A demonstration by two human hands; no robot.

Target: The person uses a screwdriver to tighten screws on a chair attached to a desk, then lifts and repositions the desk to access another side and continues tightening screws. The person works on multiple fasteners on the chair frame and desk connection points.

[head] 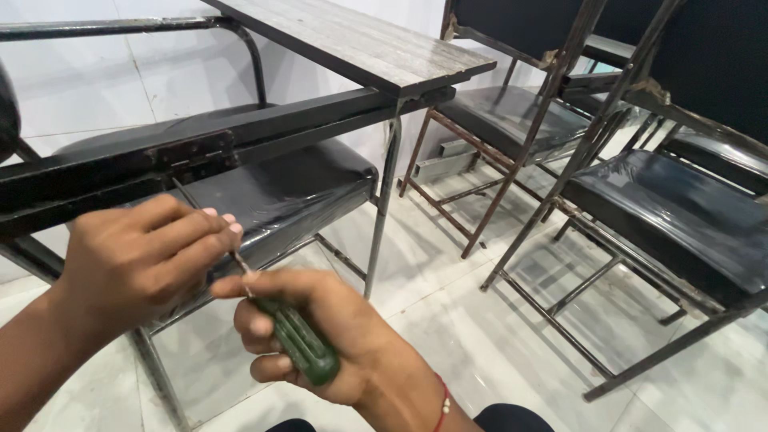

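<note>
Green-handled screwdriver (300, 344) sat gripped in the right hand (320, 336). Left hand (136, 256) pinched its thin metal shaft, near the black metal chair frame (120, 168).

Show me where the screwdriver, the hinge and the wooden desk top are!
screwdriver (302, 346), head view, on its green handle.
hinge (194, 154), head view, on the dark metal plate on the bar.
desk top (360, 40), head view, on the grey wooden surface.

No packages, labels, signs, screens in view — none anywhere.
</note>
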